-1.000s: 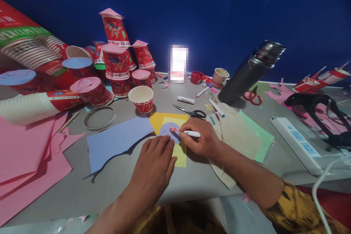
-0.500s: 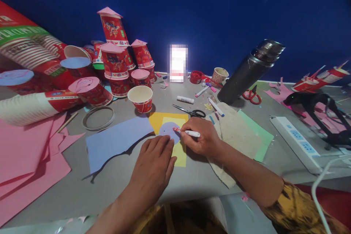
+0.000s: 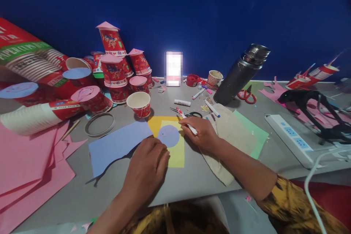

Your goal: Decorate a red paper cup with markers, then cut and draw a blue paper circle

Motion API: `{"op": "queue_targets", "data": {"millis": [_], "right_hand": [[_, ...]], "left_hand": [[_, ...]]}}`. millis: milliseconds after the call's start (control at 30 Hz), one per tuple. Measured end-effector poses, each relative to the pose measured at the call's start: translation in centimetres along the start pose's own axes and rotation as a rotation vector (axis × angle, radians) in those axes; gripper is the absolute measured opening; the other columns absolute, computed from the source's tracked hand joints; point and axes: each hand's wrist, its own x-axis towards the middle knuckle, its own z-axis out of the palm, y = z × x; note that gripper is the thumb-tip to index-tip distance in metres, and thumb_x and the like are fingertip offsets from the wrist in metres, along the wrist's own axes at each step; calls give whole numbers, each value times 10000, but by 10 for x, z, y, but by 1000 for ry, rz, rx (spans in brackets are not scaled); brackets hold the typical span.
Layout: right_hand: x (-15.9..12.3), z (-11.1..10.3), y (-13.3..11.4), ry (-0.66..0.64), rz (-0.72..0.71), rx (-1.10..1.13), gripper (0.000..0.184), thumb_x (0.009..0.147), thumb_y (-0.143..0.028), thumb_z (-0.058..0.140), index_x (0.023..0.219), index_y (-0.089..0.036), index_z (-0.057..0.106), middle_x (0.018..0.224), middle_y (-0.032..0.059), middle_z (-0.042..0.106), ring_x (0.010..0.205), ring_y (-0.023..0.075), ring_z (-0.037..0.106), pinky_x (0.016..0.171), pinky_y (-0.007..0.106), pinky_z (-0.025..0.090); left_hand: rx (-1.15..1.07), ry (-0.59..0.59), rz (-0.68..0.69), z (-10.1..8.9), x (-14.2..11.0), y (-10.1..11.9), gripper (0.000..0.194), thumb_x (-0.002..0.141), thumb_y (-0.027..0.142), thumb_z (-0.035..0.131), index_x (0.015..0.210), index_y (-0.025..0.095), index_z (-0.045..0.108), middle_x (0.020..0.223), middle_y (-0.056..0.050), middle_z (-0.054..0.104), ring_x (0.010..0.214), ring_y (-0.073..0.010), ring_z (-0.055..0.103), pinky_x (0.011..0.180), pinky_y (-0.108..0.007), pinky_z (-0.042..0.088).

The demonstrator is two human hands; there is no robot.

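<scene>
My right hand (image 3: 199, 134) is closed around a white marker with a red tip (image 3: 187, 122), its tip raised and pointing away from me, just right of a small lilac paper circle (image 3: 168, 135). The circle lies on a pale yellow sheet (image 3: 176, 155) that overlaps an orange sheet (image 3: 154, 123). My left hand (image 3: 146, 170) rests fingers-down at the near edge of the circle and the yellow sheet, beside a lilac paper sheet (image 3: 116, 146).
Red paper cups (image 3: 113, 67), some capped with paper discs, pile up at the back left, with one open cup (image 3: 139, 104). Pink sheets (image 3: 27, 168) lie left. Scissors (image 3: 189, 113), a tape ring (image 3: 99, 124), a dark flask (image 3: 238, 75), a beige cloth (image 3: 227, 131) and a power strip (image 3: 287, 139) sit around.
The marker tip has lifted off the lilac circle and swung up and to the right. My left hand has drawn back a little and its fingers have curled.
</scene>
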Motion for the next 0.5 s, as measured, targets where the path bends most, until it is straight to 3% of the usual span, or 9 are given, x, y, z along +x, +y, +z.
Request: {"op": "queue_targets", "data": {"millis": [133, 267, 367, 500], "right_hand": [[0, 0, 1, -107, -41, -39, 299, 967, -394, 755, 1183, -189, 720, 955, 77, 817, 876, 242, 757, 762, 333, 531], [1, -4, -1, -211, -12, -95, 499, 854, -448, 883, 1240, -192, 697, 1021, 90, 801, 946, 270, 740, 732, 329, 484], [1, -5, -3, -255, 0, -104, 528, 827, -439, 907, 1245, -202, 690, 1022, 81, 787, 956, 271, 725, 710, 320, 447], [0, -6, -3, -284, 36, -105, 526, 823, -425, 908, 1249, -211, 684, 1021, 68, 774, 920, 257, 702, 700, 315, 417]], "left_hand": [[117, -16, -32, -18, 16, -12, 192, 978, 300, 597, 1115, 190, 676, 1088, -126, 695, 1065, -335, 628, 920, -490, 517], [269, -250, -69, -22, 44, -17, 349, 888, 380, 697, 1171, 177, 685, 1252, -175, 681, 1228, -412, 579, 956, -538, 485], [330, -435, -147, -16, 63, -15, 368, 861, 456, 727, 1082, 163, 699, 1163, -179, 681, 1200, -429, 586, 951, -545, 474], [357, -497, -232, -10, 75, -14, 426, 828, 522, 763, 1039, 160, 683, 1152, -180, 658, 1207, -436, 573, 958, -537, 459]]}}
